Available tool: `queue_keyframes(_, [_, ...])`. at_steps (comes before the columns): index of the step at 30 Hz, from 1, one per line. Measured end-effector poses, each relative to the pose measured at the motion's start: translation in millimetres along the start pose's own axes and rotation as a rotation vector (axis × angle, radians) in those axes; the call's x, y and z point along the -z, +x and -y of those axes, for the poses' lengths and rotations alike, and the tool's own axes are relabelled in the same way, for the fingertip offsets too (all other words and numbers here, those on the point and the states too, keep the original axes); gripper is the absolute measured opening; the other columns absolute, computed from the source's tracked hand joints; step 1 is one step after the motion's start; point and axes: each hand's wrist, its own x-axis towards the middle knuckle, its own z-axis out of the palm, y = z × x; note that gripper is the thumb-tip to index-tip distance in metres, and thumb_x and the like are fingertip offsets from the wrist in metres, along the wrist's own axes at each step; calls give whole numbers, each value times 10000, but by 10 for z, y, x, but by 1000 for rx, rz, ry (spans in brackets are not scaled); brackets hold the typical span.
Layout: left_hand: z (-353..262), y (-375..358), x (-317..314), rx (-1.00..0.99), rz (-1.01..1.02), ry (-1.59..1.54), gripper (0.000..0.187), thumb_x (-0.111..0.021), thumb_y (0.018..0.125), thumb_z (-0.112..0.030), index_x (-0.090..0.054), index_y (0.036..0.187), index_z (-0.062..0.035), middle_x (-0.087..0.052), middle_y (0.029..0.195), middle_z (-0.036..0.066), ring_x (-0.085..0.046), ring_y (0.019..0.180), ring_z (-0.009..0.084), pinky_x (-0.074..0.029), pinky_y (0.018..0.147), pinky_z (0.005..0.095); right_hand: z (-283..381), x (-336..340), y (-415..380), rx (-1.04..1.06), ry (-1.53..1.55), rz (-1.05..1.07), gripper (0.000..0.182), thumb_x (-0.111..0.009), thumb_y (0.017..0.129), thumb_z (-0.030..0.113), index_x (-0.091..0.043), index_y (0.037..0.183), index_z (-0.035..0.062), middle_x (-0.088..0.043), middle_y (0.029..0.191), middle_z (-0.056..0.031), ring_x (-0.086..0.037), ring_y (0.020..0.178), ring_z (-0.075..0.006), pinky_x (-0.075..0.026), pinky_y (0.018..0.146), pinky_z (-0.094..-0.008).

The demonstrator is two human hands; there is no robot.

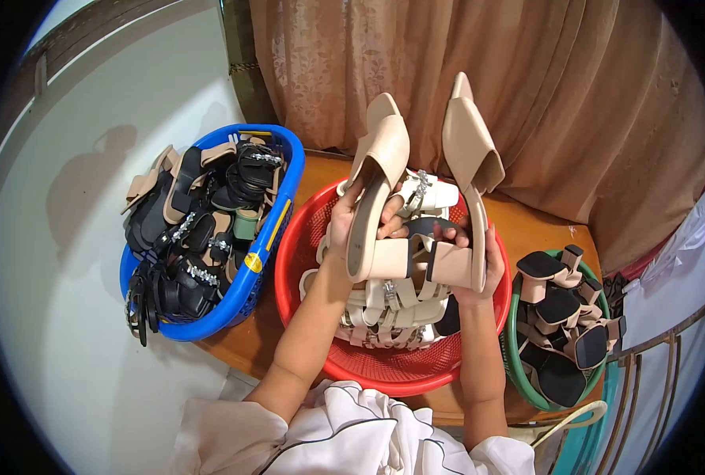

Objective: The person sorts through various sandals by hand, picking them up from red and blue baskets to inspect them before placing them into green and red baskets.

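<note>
Left hand point(342, 226): fingers clamped on beige sandal point(390, 144)
Right hand point(492, 269): fingers clamped on second sandal point(471, 142)
Red basket point(380, 374): underneath, white sandals point(412, 317) inside

The scene is bright. On the pale wall point(170, 95), well to the left of the left hand point(341, 229), lies a soft-edged grey shadow point(91, 182), suggesting light from the right hand's point(491, 273) side. Beyond both hands, the curtain point(416, 63) shows pale patches and darker folds. The sandals point(471, 142) between the hands look sharp; small glints come off stones point(202, 274) left of them. Well out from the hands, straight lines bow, and blackened corners carry a bluish fringe.
</note>
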Motion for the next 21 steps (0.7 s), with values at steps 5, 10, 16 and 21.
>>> queue_keyframes(5, [117,24,-29,-15,52,-55,498,-281,890,-402,-447,1080,28,-463,632,50,-392,437,119,-331,520,256,-42,29,-32,-4,-141,24,432,-343,871,313,-455,1049,-65,-550,759,-114,-501,870,-232,-265,971,-395])
queue_keyframes(10, [123,8,-110,-14,-10,36,492,-268,890,-400,-466,1058,18,-463,633,51,-371,418,121,-319,502,243,-47,8,-31,9,-196,-4,415,-368,855,282,-446,1058,-71,-552,778,-136,-512,858,-239,-312,923,-383])
queue_keyframes(16, [3,-34,22,-82,-195,382,483,-256,887,-380,-482,1048,15,-504,621,88,-456,431,156,-370,476,267,-20,42,-43,119,-418,-26,418,-380,853,278,-439,1071,-74,-564,824,-152,-532,823,-226,-379,848,-350])
queue_keyframes(21, [0,-83,-30,-234,-274,431,448,-288,874,-354,-490,1043,8,-594,771,158,-590,601,242,-507,556,333,-72,28,-125,285,-738,-217,373,-425,852,261,-452,1035,-63,-551,929,-162,-549,819,-200,-421,766,-308])
